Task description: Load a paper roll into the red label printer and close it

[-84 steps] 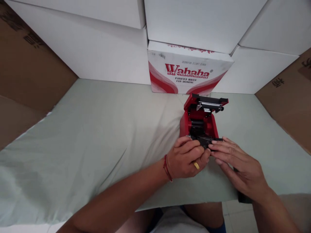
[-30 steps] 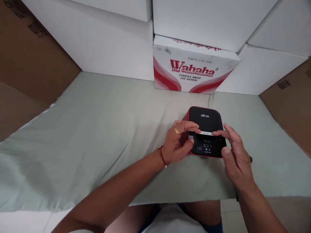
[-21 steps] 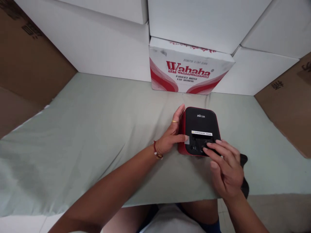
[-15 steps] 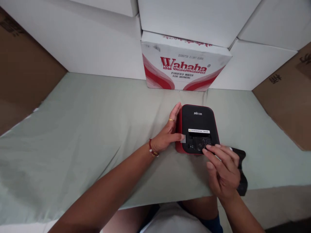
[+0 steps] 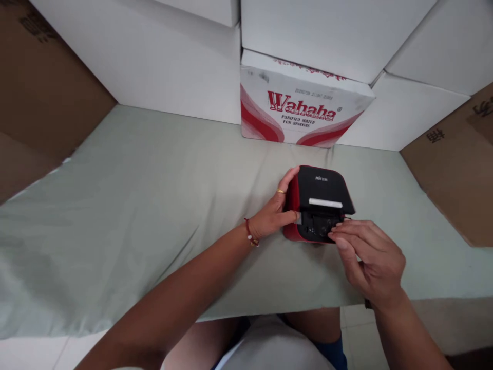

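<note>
A small red and black label printer [image 5: 325, 186] sits on the cloth with its black lid tilted up at the front. My left hand [image 5: 275, 210] grips its left side, fingers along the red wall, thumb pressed on the grey latch [image 5: 298, 218]. Below the lid's raised edge shows the dark front section [image 5: 314, 226], with a shiny clear patch on it. My right hand [image 5: 372, 257] is at the front right corner, its fingertips drawn together against this section. Whatever these fingertips may pinch is hidden. A white label strip [image 5: 325, 203] runs along the lid's front edge.
A Wahaha water carton [image 5: 300, 108] stands behind the printer, among large white boxes [image 5: 185, 67]. Brown cardboard boxes border the left [image 5: 50, 87] and right [image 5: 458, 169] sides. Pale green cloth [image 5: 154, 205] covers the table, whose front edge is near my lap.
The printer's lid has tilted up from closed. My right hand has shifted right and now covers most of the black object beside the printer. My left hand keeps its grip and thumb on the latch.
</note>
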The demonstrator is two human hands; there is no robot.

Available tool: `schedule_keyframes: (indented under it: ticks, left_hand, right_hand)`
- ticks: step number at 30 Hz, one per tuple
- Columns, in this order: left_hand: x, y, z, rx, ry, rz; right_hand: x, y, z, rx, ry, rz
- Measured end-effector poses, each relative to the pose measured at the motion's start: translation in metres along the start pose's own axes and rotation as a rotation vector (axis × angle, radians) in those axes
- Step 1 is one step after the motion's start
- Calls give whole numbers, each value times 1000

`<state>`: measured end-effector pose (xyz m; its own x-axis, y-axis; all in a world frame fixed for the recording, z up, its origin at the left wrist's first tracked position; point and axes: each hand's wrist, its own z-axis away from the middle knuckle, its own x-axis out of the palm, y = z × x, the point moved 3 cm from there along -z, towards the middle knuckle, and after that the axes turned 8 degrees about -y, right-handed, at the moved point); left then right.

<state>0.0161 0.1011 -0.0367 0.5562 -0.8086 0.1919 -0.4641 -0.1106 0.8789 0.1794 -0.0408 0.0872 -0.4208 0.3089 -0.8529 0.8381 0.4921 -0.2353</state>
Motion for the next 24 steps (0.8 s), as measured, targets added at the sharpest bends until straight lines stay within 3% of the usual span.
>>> schedule_keyframes:
  ticks: [5, 9, 13, 17, 20, 24]
  left_hand:
    - [1, -4, 0, 22, 3, -39]
    - [-3, -9, 1, -16, 32, -54]
    - [-6, -9, 2, -48, 70, -39]
    - [-5, -7, 0, -66, 62, 27]
    - [-5, -7, -2, -82, 57, 39]
    - [-7, -8, -1, -73, 64, -14]
  right_hand:
    - [-6, -2, -4, 95, -55, -33]
    - [-9, 12, -23, 295, -112, -87]
    - [7, 32, -59, 424, -409, -15]
    - [29, 41, -91, 479, -748, 387]
    - [41, 41, -105, 489, -851, 482]
    - [47, 43, -109, 511, -874, 460]
